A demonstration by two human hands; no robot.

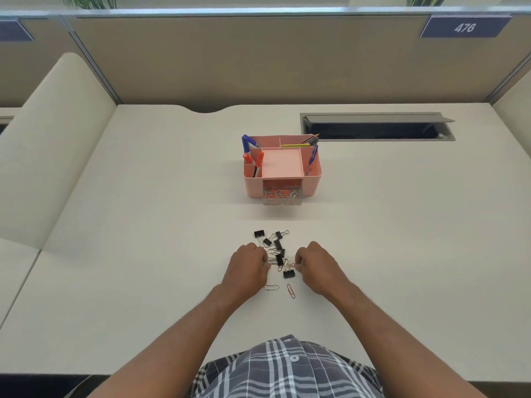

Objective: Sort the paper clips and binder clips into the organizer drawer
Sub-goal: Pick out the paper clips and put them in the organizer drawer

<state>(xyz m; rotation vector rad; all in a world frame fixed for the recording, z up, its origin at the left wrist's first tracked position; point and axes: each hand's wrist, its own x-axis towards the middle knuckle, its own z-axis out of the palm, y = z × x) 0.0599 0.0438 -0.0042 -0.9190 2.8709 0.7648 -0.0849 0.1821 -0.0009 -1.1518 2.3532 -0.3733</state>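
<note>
The step in hand seems to be the picking of paper clips out of the mixed pile that lies on the white desk, near the person and well apart from the pink organizer farther away. The left hand has its fingers curled down into the left side of the pile and appears to pinch silver paper clips, though the fingertips are hidden. The right hand also has curled fingers and pinches what looks like a red paper clip at the right edge of the pile. The clear drawer at the organizer's near face stands pulled out a little and already holds many red and silver paper clips, so I judge the sorting as partly done. The next move calls for lifting the thin wire clips free without dragging the binder clips whose wire handles tangle with them, and then a reach to the drawer. The binder clips are black, folded metal with silver loops. Two paper clips, a silver one and a red one, lie loose between the wrists. The organizer is smooth matte plastic, with markers and pencils in its compartments.
</note>
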